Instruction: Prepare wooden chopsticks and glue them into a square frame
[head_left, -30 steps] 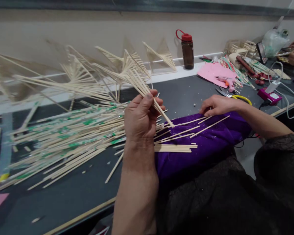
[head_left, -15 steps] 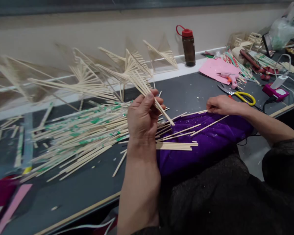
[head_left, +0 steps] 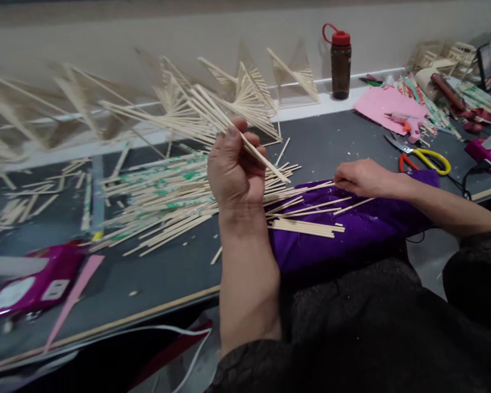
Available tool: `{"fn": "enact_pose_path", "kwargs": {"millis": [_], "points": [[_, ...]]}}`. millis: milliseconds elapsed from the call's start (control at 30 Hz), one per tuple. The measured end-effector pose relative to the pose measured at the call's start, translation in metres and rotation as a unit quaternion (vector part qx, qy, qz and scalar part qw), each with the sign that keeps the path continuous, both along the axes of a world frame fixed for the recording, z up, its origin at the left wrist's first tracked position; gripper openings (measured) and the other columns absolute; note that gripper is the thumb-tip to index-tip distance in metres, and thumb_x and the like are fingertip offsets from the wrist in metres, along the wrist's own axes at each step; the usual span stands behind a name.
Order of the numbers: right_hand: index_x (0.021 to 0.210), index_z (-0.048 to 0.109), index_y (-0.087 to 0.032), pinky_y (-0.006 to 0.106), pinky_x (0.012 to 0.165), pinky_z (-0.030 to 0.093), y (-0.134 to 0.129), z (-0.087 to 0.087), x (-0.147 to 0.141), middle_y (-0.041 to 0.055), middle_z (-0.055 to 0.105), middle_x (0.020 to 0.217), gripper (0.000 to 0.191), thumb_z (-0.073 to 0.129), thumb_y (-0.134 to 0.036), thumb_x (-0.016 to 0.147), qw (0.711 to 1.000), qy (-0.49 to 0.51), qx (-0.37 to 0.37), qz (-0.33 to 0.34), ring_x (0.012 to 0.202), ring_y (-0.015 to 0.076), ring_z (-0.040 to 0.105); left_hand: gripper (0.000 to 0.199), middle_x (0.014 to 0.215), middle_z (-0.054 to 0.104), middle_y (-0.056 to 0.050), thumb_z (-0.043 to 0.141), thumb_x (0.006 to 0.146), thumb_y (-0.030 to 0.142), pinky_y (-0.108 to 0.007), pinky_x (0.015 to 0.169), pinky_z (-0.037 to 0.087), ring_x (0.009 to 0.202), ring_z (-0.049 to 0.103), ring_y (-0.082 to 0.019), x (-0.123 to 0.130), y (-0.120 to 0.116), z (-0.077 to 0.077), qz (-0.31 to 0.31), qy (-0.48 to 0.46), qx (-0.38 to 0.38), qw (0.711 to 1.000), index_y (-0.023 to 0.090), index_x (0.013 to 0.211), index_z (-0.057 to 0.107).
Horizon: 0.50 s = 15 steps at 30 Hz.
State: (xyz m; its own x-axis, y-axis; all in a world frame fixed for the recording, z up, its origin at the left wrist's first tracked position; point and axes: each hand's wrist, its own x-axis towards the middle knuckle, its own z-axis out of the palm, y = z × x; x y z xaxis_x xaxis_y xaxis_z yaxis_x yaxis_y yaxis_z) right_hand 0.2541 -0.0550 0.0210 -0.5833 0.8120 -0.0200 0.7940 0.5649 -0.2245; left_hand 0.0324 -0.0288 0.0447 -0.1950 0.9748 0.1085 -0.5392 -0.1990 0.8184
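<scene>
Above a dark grey table, the left hand grips a bundle of thin sticks; over purple cloth, the right hand pinches another stick by its end.

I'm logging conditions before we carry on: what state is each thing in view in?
Left hand: fingers closed on several sticks.
Right hand: fingers curled at a thin stick; grip unclear.
Stick pile: heaped, some in green-marked wrappers.
Purple cloth: rumpled.
Bottle: upright, capped.
Scissors: lying on the table, blade opening unclear.
Glue gun: lying partly on pink paper.
</scene>
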Motion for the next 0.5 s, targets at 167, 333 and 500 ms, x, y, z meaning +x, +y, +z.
{"fn": "enact_pose_path", "kwargs": {"millis": [167,333,500], "points": [[0.109,0.057,-0.016,0.028,0.060,0.031,-0.006,-0.005,-0.058,0.0096,0.063,0.107,0.030,0.038,-0.035,0.096,0.997,-0.049,0.015,0.060,0.081,0.0186,0.057,0.011,0.062,0.055,0.006,0.058,0.091,0.030,-0.020,0.056,0.036,0.066,0.055,-0.004,-0.007,-0.002,0.006,0.032,-0.002,-0.039,0.999,0.019,0.089,0.061],[0.110,0.058,-0.010,0.035,0.070,0.040,-0.024,-0.008,-0.085,0.0163,0.059,0.109,0.055,0.044,-0.058,0.087,0.984,-0.098,0.063,0.134,0.094,0.0281,0.056,0.017,0.062,0.057,0.005,0.048,0.097,0.023,-0.021,0.057,0.037,0.065,0.055,-0.004,-0.009,-0.003,0.007,0.005,-0.040,0.000,0.999,0.018,0.087,0.061],[0.110,0.057,-0.009,0.036,0.070,0.041,-0.029,-0.012,-0.096,0.0181,0.060,0.107,0.035,0.049,-0.031,0.083,0.983,-0.123,0.073,0.116,0.093,0.0282,0.057,0.019,0.063,0.061,0.004,0.049,0.095,0.021,-0.020,0.054,0.045,0.058,0.057,-0.005,-0.008,0.000,0.006,-0.002,-0.032,-0.004,0.999,0.020,0.082,0.063]]}}
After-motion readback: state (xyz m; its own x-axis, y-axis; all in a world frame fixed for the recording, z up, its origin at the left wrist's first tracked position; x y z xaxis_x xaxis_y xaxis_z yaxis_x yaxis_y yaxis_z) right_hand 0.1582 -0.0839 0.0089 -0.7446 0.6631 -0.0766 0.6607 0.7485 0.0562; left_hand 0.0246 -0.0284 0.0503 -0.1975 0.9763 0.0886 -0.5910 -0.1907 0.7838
